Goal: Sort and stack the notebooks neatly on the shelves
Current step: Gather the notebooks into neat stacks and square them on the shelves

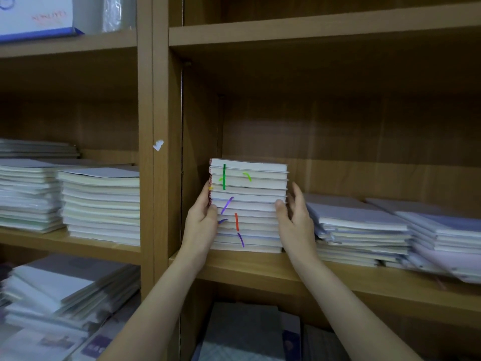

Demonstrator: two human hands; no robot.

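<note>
A tall stack of notebooks (pixel 248 204) with green, purple and red ribbon markers stands at the left end of the middle shelf (pixel 260 267), pages facing me. My left hand (pixel 203 220) holds the stack's left side, thumb across the front. My right hand (pixel 294 217) presses against its right side, thumb on the front edge and fingers straight along the side. Right of it lie two lower piles of pale purple-covered notebooks, one (pixel 359 230) close and one (pixel 447 238) farther right.
The wooden upright (pixel 161 152) separates this bay from the left one, where cream notebook stacks (pixel 101 204) sit. Looser piles (pixel 65 295) fill the lower left shelf. More books (pixel 247 332) lie below. A white box (pixel 36 16) stands top left.
</note>
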